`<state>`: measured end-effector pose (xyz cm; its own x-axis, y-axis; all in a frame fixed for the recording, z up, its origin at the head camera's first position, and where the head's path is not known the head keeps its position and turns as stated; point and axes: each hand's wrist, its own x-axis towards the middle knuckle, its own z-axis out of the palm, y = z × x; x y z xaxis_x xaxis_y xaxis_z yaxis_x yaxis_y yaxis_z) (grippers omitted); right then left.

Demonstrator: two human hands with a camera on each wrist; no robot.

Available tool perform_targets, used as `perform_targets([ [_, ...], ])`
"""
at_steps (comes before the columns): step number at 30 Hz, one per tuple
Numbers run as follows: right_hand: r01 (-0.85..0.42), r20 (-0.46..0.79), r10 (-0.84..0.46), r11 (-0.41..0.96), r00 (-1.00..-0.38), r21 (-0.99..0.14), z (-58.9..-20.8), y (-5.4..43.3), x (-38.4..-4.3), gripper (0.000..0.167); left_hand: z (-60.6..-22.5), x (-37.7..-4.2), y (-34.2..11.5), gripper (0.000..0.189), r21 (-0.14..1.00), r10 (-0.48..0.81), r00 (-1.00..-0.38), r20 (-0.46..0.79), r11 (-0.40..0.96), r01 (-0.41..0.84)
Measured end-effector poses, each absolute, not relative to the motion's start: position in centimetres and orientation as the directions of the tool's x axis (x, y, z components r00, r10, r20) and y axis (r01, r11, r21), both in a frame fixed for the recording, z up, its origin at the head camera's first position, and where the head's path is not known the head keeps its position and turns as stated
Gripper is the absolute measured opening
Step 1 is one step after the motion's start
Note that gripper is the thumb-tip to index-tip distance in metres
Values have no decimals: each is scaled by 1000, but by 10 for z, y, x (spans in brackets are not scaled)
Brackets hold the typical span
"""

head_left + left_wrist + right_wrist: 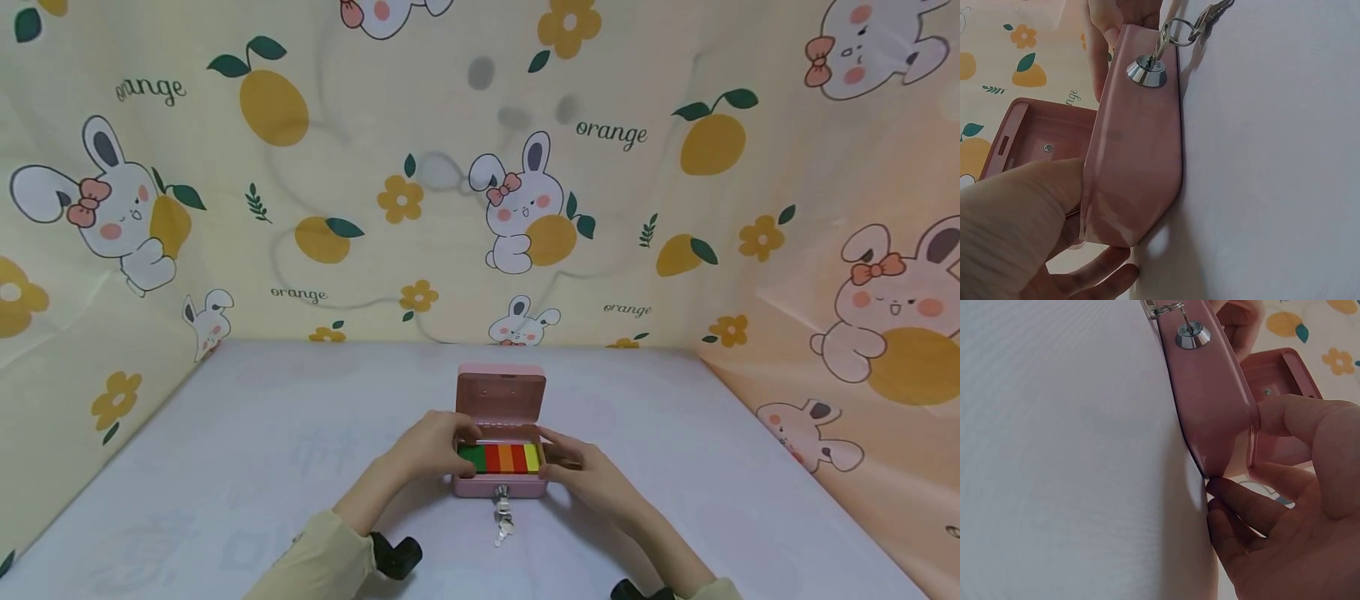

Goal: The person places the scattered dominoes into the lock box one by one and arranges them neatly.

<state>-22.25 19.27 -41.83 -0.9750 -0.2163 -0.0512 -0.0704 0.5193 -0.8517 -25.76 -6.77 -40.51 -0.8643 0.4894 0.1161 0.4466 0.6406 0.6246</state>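
A small pink metal cash box (480, 487) stands on the table with its hinged lid (501, 395) raised. Side by side inside lie several coloured blocks (508, 458) in green, red, orange and yellow. My left hand (437, 444) holds the box's left side, its thumb over the rim and some fingers low on the outside. On the opposite side my right hand (588, 473) grips the box, thumb at the front corner, fingertips against the side wall and lower edge. A key sits in the silver lock (1147, 71), with a ring and more keys (505, 527) dangling.
The white tabletop (300, 433) spreads around the box. A patterned cloth (375, 125) with rabbits and oranges forms the back and side walls. Black wrist mounts (397, 557) sit at both sleeve cuffs.
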Motion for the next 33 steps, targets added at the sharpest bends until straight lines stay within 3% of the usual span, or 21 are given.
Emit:
perform_targets([
  [25, -59, -59, -207, 517, -977, -854, -417, 194, -222, 59, -406, -255, -66, 36, 648, 465, -878, 117, 634, 422],
  [33, -50, -64, -200, 518, -978, -854, -417, 193, -222, 60, -411, -253, -69, 32, 628, 497, -852, 164, 613, 478],
])
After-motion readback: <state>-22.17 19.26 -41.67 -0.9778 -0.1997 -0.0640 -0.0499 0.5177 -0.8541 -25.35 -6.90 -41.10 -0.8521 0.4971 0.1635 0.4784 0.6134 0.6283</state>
